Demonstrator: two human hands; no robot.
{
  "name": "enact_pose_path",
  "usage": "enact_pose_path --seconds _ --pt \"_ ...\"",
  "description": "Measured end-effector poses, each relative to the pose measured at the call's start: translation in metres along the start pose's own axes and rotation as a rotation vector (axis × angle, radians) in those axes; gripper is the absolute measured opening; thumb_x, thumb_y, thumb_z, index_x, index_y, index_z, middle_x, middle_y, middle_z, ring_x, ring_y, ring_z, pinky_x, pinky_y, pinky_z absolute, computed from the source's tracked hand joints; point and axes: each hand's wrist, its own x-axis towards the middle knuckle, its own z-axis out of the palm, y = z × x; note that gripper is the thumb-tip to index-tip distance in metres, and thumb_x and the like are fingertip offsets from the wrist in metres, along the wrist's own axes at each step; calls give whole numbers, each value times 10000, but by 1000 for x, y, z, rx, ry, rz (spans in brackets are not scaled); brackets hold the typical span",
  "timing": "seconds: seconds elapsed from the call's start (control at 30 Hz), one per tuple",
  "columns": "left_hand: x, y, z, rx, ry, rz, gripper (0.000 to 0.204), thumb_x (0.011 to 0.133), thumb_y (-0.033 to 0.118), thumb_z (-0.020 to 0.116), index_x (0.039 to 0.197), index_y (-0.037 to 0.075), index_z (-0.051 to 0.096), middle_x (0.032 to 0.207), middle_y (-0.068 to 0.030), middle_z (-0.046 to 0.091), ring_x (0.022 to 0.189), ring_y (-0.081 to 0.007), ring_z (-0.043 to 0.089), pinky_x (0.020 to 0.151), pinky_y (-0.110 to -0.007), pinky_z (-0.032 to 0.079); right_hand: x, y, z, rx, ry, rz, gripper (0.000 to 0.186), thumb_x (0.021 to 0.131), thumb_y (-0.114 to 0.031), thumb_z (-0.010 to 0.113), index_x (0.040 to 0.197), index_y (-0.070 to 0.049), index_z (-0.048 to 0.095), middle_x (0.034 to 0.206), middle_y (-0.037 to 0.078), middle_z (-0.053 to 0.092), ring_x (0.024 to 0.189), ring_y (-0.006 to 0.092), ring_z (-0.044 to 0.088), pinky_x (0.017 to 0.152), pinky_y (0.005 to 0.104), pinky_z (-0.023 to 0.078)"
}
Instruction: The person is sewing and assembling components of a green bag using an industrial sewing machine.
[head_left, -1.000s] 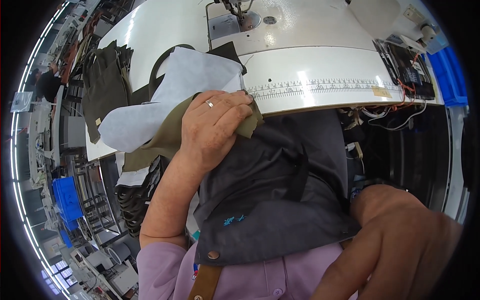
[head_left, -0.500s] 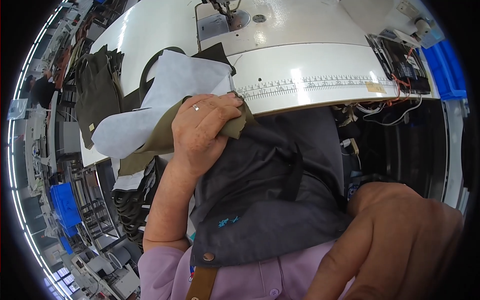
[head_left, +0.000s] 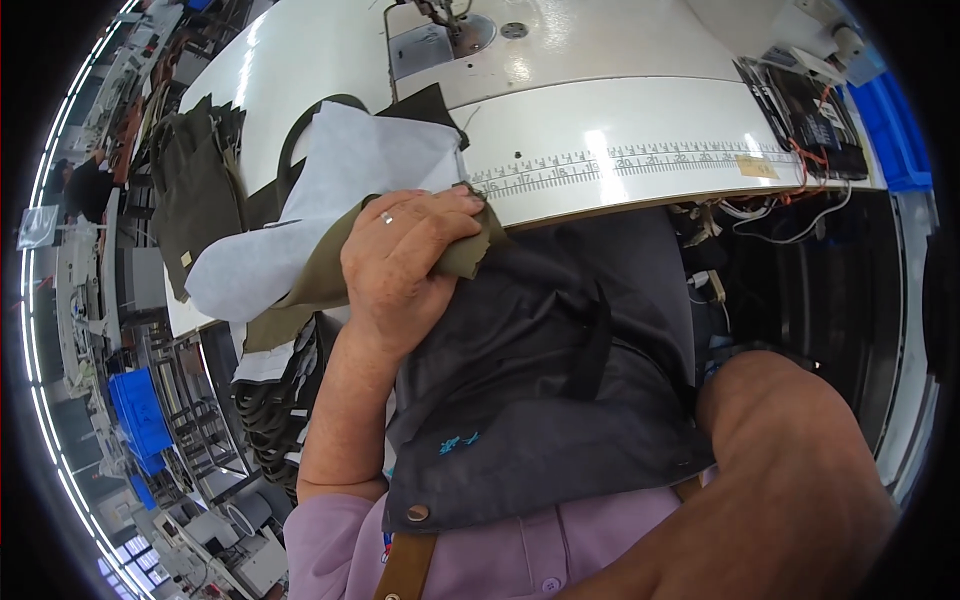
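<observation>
A: What is seen at the far left?

B: A stack of dark olive fabric pieces point(head_left: 195, 185) is laid on the white table point(head_left: 640, 120), with blue bins point(head_left: 140, 420) on the floor below. Beside the stack, a white sheet of interfacing point(head_left: 330, 190) is draped over the table edge, soft and matte, with an olive fabric piece point(head_left: 320, 275) underneath it.

A: How is the left hand posed?

B: The left hand point(head_left: 405, 265) is raised from a bent elbow, wrist flexed, a ring worn on one finger. Its grip is clamped together on the olive fabric piece, which is bunched at the table edge just below the printed ruler strip point(head_left: 640, 160).

A: And further right?

B: A dark grey apron point(head_left: 550, 390), smooth and creased, is hung in front of the body, with a metal stud and a brown strap at its lower corner. The sewing machine's needle plate point(head_left: 440, 40) is seen at the top. The right hand point(head_left: 790, 480) is held so close to the lens that it is blurred; whether its grip is apart or together cannot be told.

A: What has changed since earlier?

B: The left hand has been kept on the fabric, shifted slightly, and the right hand has been drawn nearer to the camera.
</observation>
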Motion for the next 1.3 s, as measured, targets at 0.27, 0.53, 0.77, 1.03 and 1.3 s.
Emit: enact_pose_path --seconds 0.27,0.53,0.77,1.03,1.3 --pt "1 2 1 44 -6 -6 156 718 -7 747 833 76 682 921 -47 763 927 -224 747 840 -362 560 -3 -5 -4 -97 40 -5 637 971 -500 587 961 131 670 939 276 685 827 409 662 752 460 564" --pt "3 0 0 37 2 -17 163 704 -8 753 822 76 678 914 -45 764 912 -229 749 835 -366 555 1 -4 -9 -118 31 -26 604 969 -481 599 946 118 672 928 262 685 805 395 660 739 452 564" --pt "1 5 4 3 -25 -30 162 711 -12 744 832 75 680 929 -50 762 931 -231 747 845 -372 549 3 -1 -9 -138 26 -37 576 968 -465 609 933 106 673 918 250 685 786 383 658 728 446 564" --pt "3 1 8 33 -6 -33 167 710 -8 755 835 74 680 931 -52 763 926 -233 746 849 -365 549 1 -5 -12 -203 51 -43 544 966 -447 621 918 93 675 907 237 685 764 370 656 715 438 563" --pt "5 2 4 -10 -16 -31 171 711 -13 754 843 72 687 937 -54 763 934 -234 746 849 -364 552 3 -3 -11 -225 59 -56 513 964 -428 633 903 80 677 896 223 685 743 356 654 702 431 563"
